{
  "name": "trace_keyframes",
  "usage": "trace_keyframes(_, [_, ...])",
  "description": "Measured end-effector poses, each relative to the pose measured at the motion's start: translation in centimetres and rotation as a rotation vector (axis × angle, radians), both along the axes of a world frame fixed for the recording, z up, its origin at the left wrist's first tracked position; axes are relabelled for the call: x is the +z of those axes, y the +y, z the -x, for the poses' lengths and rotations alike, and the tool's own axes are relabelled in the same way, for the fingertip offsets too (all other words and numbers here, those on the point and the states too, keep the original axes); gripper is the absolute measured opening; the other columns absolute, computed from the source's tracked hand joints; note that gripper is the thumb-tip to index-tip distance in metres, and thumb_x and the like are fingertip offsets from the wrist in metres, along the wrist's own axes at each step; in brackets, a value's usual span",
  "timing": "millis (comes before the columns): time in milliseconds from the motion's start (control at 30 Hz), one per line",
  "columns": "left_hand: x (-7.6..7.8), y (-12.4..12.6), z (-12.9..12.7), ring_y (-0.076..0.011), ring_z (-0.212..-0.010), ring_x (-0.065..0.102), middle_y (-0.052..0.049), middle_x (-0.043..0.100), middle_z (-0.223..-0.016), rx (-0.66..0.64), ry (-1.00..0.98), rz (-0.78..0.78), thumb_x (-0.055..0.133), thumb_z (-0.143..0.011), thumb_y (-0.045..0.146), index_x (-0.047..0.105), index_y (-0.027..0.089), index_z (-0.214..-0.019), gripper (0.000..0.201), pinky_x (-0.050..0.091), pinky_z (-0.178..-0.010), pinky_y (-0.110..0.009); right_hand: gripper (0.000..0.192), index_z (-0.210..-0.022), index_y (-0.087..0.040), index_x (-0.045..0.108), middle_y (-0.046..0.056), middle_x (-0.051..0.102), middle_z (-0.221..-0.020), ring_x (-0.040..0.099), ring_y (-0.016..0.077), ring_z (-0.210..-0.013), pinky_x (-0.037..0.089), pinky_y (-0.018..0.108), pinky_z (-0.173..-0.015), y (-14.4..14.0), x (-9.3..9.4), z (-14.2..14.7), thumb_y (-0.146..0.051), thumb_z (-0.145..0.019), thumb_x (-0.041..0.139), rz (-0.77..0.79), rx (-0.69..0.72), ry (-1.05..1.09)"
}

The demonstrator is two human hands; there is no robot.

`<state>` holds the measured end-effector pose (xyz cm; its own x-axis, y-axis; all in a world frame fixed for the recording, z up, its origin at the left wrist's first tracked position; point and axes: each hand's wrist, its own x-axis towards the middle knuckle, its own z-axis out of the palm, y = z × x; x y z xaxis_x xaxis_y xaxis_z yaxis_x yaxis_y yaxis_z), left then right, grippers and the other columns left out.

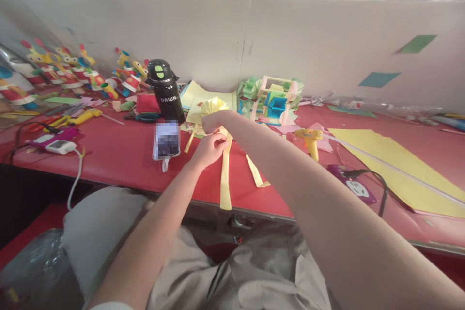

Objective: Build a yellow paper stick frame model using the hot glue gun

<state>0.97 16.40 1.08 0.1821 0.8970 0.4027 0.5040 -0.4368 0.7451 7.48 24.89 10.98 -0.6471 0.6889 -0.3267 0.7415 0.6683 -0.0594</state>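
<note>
My left hand is closed in a pinch at the upper part of a long yellow paper strip, which hangs down over the table's front edge. Just above it, my right hand is curled with its fingers turned down and hidden, so what it grips does not show. Right behind that hand stands a pleated yellow paper piece. Yellow paper sheets lie under and behind it. To the right, partly behind my right forearm, rests a second, bent yellow strip.
A black bottle and a phone stand left. Behind my right arm are folded paper frames. A yellow glue gun, a purple power socket and a yellow sheet lie right. Colourful toy figures fill the back left.
</note>
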Motion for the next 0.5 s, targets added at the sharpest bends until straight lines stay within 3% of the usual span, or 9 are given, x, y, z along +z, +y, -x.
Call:
trace_keyframes(133, [-0.3,0.2,0.0,-0.0198,-0.077,0.064,-0.002,0.071,-0.082,0.017,-0.014,-0.006,0.059,-0.081,0.026,0.066,0.021,-0.077,0.01,0.05,-0.075,-0.032,0.017,-0.091,-0.01,0.07,0.015,0.068,-0.1,0.065,0.0267,-0.088,0.049,0.036,-0.073,-0.9,2.1,-0.5,-0.009,-0.078,0.059,-0.082,0.076,-0.005])
trace_keyframes(200, [-0.5,0.2,0.1,-0.0199,-0.078,0.064,-0.003,0.071,-0.083,0.028,-0.019,-0.006,0.06,-0.081,0.027,0.066,0.021,-0.077,0.009,0.05,-0.075,-0.032,0.017,-0.094,-0.012,0.07,0.014,0.067,-0.11,0.064,0.0245,-0.093,0.048,0.034,-0.078,-1.4,3.5,-1.4,-0.01,-0.079,0.061,-0.136,0.131,0.146])
trace_keyframes(267, [-0.6,0.3,0.1,-0.0201,-0.079,0.065,-0.003,0.071,-0.083,0.036,-0.014,-0.004,0.06,-0.081,0.028,0.065,0.02,-0.078,0.01,0.05,-0.075,-0.032,0.016,-0.095,-0.015,0.071,0.011,0.068,-0.105,0.064,0.0201,-0.09,0.047,0.03,-0.078,-2.0,5.0,-3.1,-0.013,-0.083,0.061,-0.128,0.127,0.334])
trace_keyframes(400, [-0.6,0.3,0.2,-0.0197,-0.081,0.065,-0.003,0.071,-0.084,0.041,0.004,-0.003,0.059,-0.081,0.028,0.065,0.02,-0.078,0.01,0.051,-0.077,-0.031,0.014,-0.1,-0.017,0.066,0.007,0.07,-0.098,0.059,0.0114,-0.069,0.046,0.025,-0.063,-3.9,6.2,-8.6,-0.022,-0.087,0.063,0.032,0.101,0.751])
trace_keyframes(500, [-0.7,0.3,0.2,-0.0186,-0.078,0.064,-0.002,0.07,-0.083,0.028,-0.01,-0.005,0.059,-0.081,0.027,0.064,0.02,-0.078,0.01,0.051,-0.076,-0.03,0.028,-0.108,-0.018,0.06,0.006,0.07,-0.087,0.053,0.0091,-0.058,0.041,0.024,-0.052,-5.4,4.6,-13.6,-0.032,-0.086,0.069,0.218,-0.009,0.99])
